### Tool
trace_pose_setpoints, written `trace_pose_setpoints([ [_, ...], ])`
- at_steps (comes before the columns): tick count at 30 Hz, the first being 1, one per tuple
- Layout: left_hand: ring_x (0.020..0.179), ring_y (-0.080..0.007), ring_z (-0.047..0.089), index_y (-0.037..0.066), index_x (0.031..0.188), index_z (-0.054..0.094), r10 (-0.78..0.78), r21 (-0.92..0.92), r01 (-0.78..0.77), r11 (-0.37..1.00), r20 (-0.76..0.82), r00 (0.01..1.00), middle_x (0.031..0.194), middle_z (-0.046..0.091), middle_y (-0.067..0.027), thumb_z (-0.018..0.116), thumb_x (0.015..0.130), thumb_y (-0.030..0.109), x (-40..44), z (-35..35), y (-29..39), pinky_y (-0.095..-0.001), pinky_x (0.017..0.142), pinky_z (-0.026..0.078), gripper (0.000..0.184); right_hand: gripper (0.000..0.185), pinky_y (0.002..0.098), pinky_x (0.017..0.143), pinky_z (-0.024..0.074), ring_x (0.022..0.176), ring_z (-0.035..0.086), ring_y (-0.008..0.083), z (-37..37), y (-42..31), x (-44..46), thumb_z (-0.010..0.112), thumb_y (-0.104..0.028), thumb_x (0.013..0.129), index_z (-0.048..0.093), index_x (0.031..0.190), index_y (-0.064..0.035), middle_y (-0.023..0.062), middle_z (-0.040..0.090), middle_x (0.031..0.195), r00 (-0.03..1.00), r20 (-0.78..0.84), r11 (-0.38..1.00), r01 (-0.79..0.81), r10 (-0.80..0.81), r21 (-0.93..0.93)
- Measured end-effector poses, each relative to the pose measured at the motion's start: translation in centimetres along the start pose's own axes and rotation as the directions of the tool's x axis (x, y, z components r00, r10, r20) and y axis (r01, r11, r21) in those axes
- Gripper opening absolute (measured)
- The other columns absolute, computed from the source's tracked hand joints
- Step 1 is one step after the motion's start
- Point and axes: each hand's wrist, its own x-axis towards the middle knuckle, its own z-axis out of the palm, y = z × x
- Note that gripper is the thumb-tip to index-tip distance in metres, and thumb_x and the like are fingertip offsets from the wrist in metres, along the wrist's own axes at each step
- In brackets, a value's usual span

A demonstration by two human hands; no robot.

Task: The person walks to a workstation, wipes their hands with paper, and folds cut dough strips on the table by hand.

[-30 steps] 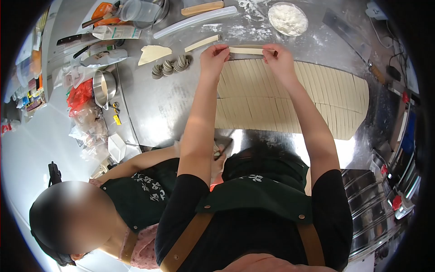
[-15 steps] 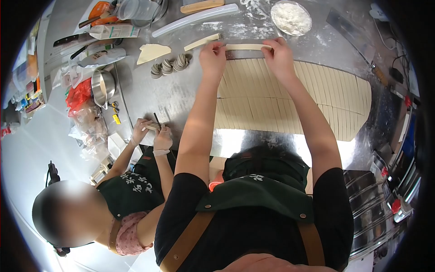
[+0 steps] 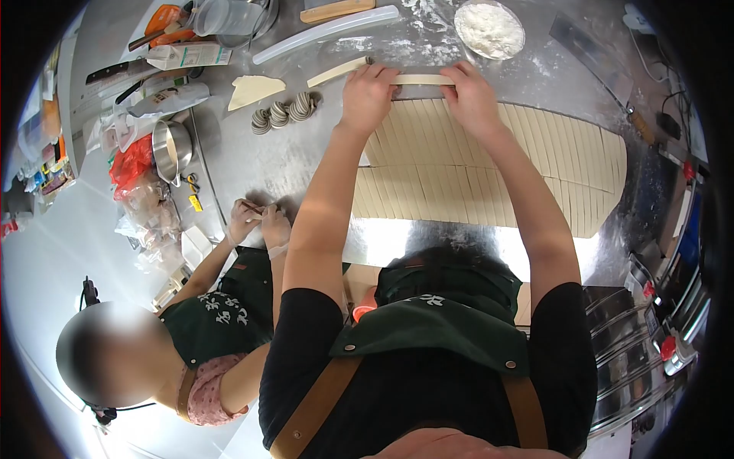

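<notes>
A pale strip of dough (image 3: 422,79) lies crosswise at the far side of the table, stretched between my two hands. My left hand (image 3: 368,96) grips its left end with bent fingers. At the other end, my right hand (image 3: 469,96) has thumb and fingers closed on the strip. Just nearer to me is a large dough sheet (image 3: 428,183) cut into many narrow strips, in two rows. Left of my left hand lie another dough strip (image 3: 336,72), a flat dough scrap (image 3: 253,92) and several twisted, striped dough pieces (image 3: 280,113).
A bowl of flour (image 3: 490,30) stands beyond my right hand, near a long translucent rolling rod (image 3: 327,35). At left are a metal bowl (image 3: 172,152), knives (image 3: 115,71) and bags. A co-worker's gloved hands (image 3: 260,222) handle a small piece. A wide blade (image 3: 590,57) lies at right.
My left hand has shifted right, closer to my right hand, and less of the strip shows between them. The co-worker's hands have turned, and the dark stick there no longer shows.
</notes>
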Motion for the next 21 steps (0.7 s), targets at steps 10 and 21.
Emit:
trace_pose_setpoints([
  [10, 0.087, -0.0275, 0.058, 0.008, 0.090, 0.063, 0.042, 0.049, -0.045, 0.998, 0.056, 0.998, 0.090, 0.059, -0.0064, 0.072, 0.066, 0.004, 0.7, 0.4, -0.4, -0.0382, 0.076, 0.049, 0.026, 0.017, 0.0378, 0.081, 0.0476, 0.095, 0.057, 0.0240, -0.7, -1.8, 1.8, 0.070, -0.010, 0.070, 0.066, 0.086, -0.0054, 0.0063, 0.060, 0.094, 0.978, 0.144, 0.908, 0.192, -0.148, -0.372],
  [21, 0.088, -0.0277, 0.059, 0.007, 0.087, 0.062, 0.081, 0.075, -0.090, 0.993, 0.111, 0.990, 0.087, 0.059, -0.0076, 0.070, 0.063, 0.005, 1.1, -0.3, -0.4, -0.0381, 0.076, 0.051, 0.025, 0.011, 0.0369, 0.076, 0.0475, 0.089, 0.061, 0.0234, -0.8, -1.6, 3.1, 0.067, -0.009, 0.069, 0.065, 0.080, -0.0060, 0.0072, 0.064, 0.086, 0.949, 0.246, 0.845, 0.293, -0.199, -0.447],
])
